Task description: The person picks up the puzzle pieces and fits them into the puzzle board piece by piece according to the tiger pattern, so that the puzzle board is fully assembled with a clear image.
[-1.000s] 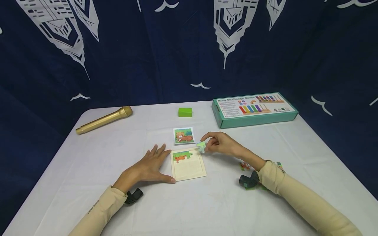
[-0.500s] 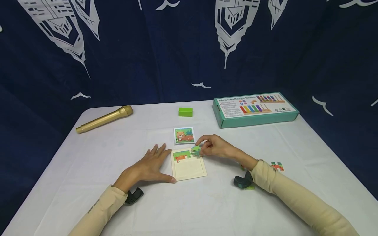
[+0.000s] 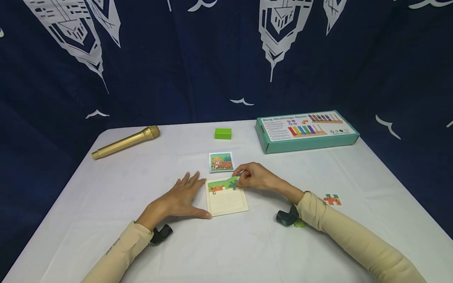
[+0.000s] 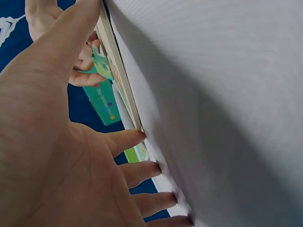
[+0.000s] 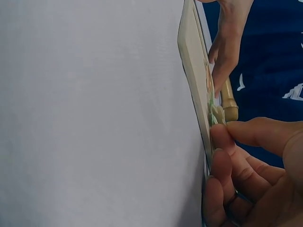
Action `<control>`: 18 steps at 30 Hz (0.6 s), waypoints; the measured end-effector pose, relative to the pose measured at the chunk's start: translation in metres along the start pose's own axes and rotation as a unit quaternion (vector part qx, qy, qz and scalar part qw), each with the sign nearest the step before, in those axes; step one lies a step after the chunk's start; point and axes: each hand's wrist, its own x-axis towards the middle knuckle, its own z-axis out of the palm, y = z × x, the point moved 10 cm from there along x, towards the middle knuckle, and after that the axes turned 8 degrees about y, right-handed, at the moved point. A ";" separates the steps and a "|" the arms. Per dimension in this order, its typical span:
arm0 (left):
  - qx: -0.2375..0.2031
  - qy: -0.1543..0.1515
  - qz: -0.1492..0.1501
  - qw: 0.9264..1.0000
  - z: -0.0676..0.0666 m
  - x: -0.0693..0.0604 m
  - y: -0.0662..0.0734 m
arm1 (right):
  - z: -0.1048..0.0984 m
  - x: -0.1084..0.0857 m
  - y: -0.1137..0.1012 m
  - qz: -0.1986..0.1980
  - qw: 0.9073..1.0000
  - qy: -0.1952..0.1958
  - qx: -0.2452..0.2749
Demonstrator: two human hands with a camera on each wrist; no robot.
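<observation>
- Position: the piece (image 3: 232,182) is at the far right corner of the tray (image 3: 226,204), beside the right end of the strip (image 3: 217,186). The wrist views show it tilted, not flat.
- Right hand (image 3: 257,177): gripping the piece in a pinch of thumb and fingertips. Keep the pinch at the outer edge, so that the side facing the strip stays free.
- Left hand (image 3: 179,199): fingers straight and spread, gripping nothing; thumb at the near left corner of the tray, index finger at the far left. Use it as a stop against leftward push.
- Orientation: check against the card (image 3: 221,161), which lies just beyond the tray. Its picture has dark foliage at the far right; the piece shows similar foliage, so this corner appears correct.
- Alignment: match the piece's left edge to the strip's right end before pressing. Whether tab and socket are engaged cannot be told here.
- Seating: lower the piece inside the far and right rims, then release and press flat with a fingertip. Caution: forcing it while tilted could lift the strip or catch on the rim.
- Remaining: a loose part (image 3: 332,199) and a green bit (image 3: 299,223) lie on the surface (image 3: 212,251) at right, the latter partly hidden by the wrist camera (image 3: 287,217). Keep the sleeve (image 3: 315,210) clear of both.
</observation>
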 end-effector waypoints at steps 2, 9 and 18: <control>-0.002 0.000 0.001 1.000 0.000 0.001 0.001 | -0.001 0.000 -0.001 -0.002 1.000 0.001 -0.009; -0.004 0.000 0.003 1.000 0.000 0.001 0.002 | -0.001 -0.001 -0.003 -0.014 0.999 0.004 -0.032; -0.002 0.003 0.005 1.000 0.000 0.001 0.002 | 0.002 -0.001 -0.008 -0.054 0.995 0.007 -0.083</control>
